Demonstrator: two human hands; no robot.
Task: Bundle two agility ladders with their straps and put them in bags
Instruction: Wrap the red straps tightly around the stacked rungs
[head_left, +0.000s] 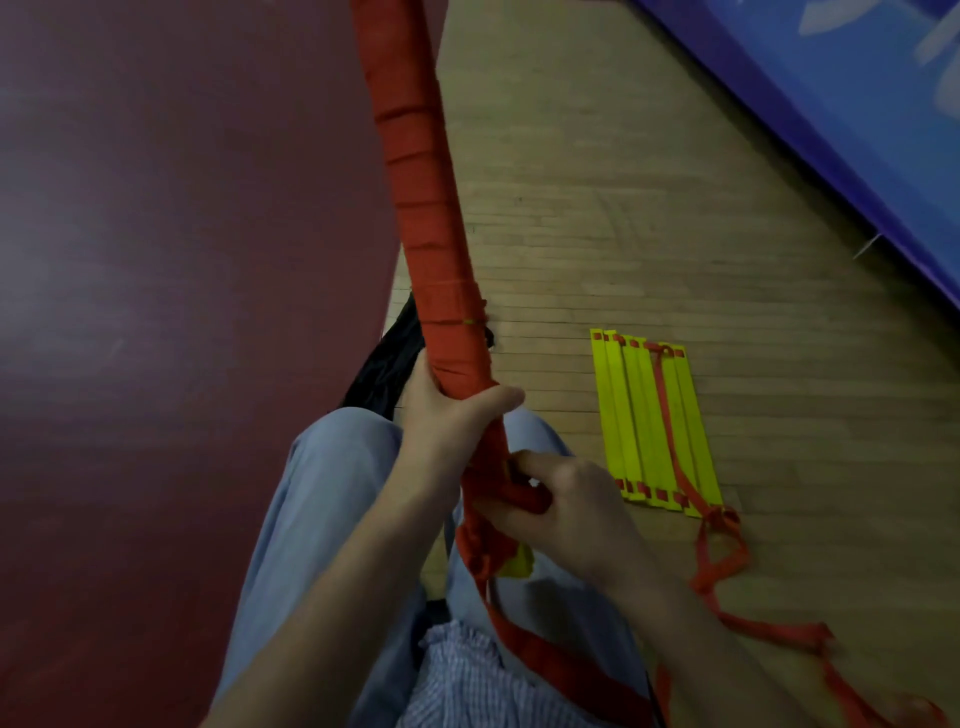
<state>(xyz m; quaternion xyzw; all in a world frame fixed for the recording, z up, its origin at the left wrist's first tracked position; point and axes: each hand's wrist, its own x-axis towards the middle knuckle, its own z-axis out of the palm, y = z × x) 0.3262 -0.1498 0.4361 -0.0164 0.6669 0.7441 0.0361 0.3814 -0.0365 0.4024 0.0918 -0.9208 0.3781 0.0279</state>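
Gripping bundle (422, 208) wound in red strap (478, 551): left hand (447, 421) curled round it, right hand (571, 501) pinching red strap; yellow ladder (623, 415) flat on floor (623, 234).

My left hand (452, 421) is raised in front of me and closed round the lower part of the red bundle (415, 234). The thumb lies across its near side, pointing right, and the fingers wrap the far side. The bare left forearm rises to it from the near left. My right hand (566, 499) sits just below and right of the left, back upward, fingers curled in around the red strap (524, 498). Its bare forearm comes in from the near right.
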